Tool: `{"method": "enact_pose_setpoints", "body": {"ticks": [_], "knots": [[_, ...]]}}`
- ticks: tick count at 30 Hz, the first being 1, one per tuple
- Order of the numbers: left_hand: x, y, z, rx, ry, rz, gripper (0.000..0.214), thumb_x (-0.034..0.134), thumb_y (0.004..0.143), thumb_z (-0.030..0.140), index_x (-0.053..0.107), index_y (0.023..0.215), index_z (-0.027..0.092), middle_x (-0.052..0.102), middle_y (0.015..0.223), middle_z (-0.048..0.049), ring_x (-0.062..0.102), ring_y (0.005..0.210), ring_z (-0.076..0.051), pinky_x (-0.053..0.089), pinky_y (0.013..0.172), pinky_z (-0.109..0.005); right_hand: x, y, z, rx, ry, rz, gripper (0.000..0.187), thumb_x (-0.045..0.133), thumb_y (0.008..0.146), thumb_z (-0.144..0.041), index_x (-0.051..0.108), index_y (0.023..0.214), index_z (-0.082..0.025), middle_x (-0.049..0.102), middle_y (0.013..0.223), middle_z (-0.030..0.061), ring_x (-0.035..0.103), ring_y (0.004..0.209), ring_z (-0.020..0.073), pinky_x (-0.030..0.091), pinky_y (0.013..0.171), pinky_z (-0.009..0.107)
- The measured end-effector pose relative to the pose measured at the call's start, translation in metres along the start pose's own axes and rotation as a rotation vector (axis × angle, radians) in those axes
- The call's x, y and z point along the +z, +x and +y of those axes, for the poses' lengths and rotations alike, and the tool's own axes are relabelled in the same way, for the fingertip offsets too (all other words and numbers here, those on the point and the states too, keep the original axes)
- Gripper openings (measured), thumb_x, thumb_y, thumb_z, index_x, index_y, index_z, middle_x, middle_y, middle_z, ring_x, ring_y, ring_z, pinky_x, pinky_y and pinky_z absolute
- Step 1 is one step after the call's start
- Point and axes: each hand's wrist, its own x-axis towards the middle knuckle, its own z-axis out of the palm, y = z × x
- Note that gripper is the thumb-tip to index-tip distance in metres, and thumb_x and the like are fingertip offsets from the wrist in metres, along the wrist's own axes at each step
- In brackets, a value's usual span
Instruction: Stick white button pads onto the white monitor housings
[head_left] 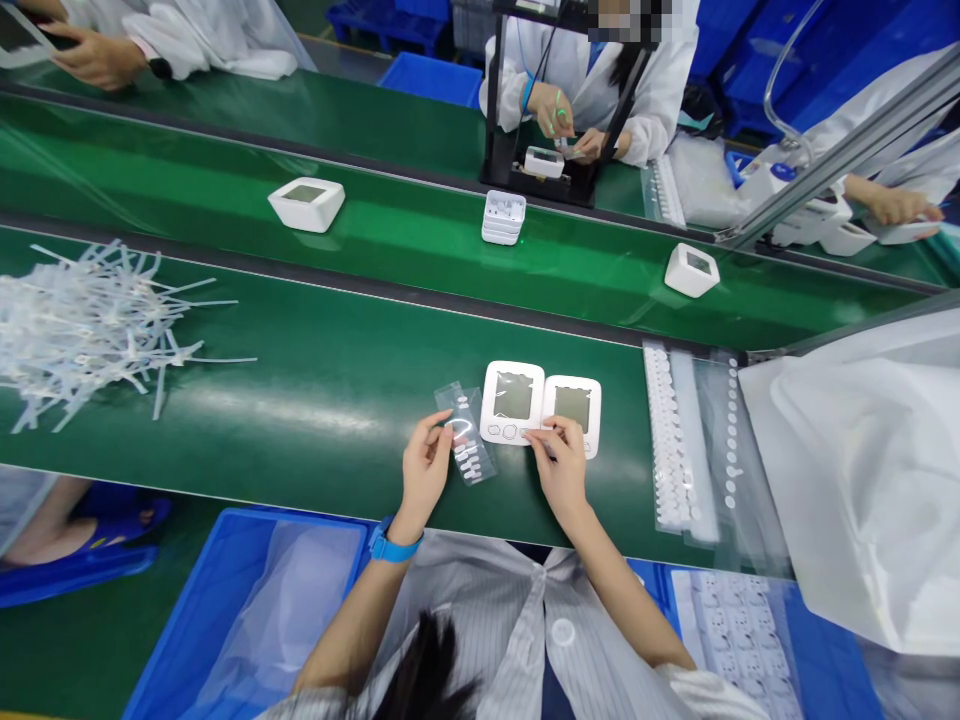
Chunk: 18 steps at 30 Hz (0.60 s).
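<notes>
Two white devices with grey screens lie side by side on the green bench: the left device point(514, 398) and the right device point(573, 404). My left hand point(427, 465) pinches a clear plastic strip point(471, 445) with several small white stickers, just left of the left device. On its wrist is a blue band point(393, 543). My right hand point(559, 460) has its fingertips drawn together at the lower right corner of the left device, partly covering the right device. Whether something small sits between those fingertips is hidden.
A heap of pale strips point(97, 330) lies at the left. Sheets of round white stickers point(671, 440) and a white bag point(847, 480) are at the right. White devices, such as one point(307, 204), sit on the belt point(405, 215). Co-workers sit beyond; blue bins point(225, 590) flank my lap.
</notes>
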Motion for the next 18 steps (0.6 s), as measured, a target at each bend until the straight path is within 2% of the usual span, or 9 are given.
{"method": "enact_pose_setpoints", "body": {"ticks": [11,18], "knots": [[-0.0003,0.0,0.0004,-0.014,0.0,0.012,0.031,0.06,0.087,0.041,0.06,0.109,0.019,0.066,0.065,0.0002,0.07,0.067,-0.018,0.051,0.06,-0.025,-0.0007,0.0001,0.004,-0.015,0.027,-0.028,0.021,0.053,0.093,-0.026,0.072,0.086,-0.022,0.054,0.099,0.0088,0.05,0.076,0.0183,0.046,0.066,0.036],[-0.0008,0.0003,0.0012,-0.008,0.009,0.013,0.032,0.06,0.087,0.04,0.061,0.11,0.018,0.067,0.068,-0.0001,0.069,0.067,-0.016,0.051,0.06,-0.023,-0.001,0.0024,0.0034,-0.037,-0.012,-0.049,0.017,0.052,0.093,-0.024,0.068,0.087,-0.021,0.055,0.099,0.0086,0.054,0.092,0.0219,0.048,0.078,0.038]]}}
